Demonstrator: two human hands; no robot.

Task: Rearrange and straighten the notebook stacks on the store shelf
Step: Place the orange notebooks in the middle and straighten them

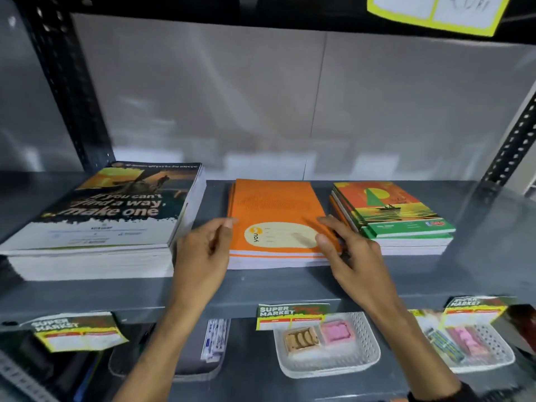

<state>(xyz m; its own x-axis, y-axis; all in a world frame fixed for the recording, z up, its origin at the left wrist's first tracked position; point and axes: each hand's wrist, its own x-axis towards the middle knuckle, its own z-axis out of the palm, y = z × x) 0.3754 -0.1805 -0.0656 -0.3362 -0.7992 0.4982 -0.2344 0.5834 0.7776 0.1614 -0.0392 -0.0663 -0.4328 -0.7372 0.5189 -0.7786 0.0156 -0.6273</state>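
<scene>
Three notebook stacks lie on the grey shelf [261, 288]. A tall stack with a dark "make one" cover [110, 216] is on the left. An orange stack [275, 210] sits in the middle. A green and orange sailboat stack [391, 213] is on the right, its books slightly fanned. My left hand [203, 253] is at the orange stack's left front edge, fingers apart. My right hand [351, 250] rests at its right front corner, thumb on the cover, fingers along the side between the orange and sailboat stacks.
Black slotted uprights [66, 82] stand at the back left and at the right [516, 140]. Price tags [290, 314] hang from the shelf's front lip. Below, white baskets [327, 364] hold erasers and small stationery. A yellow label [435, 13] hangs overhead.
</scene>
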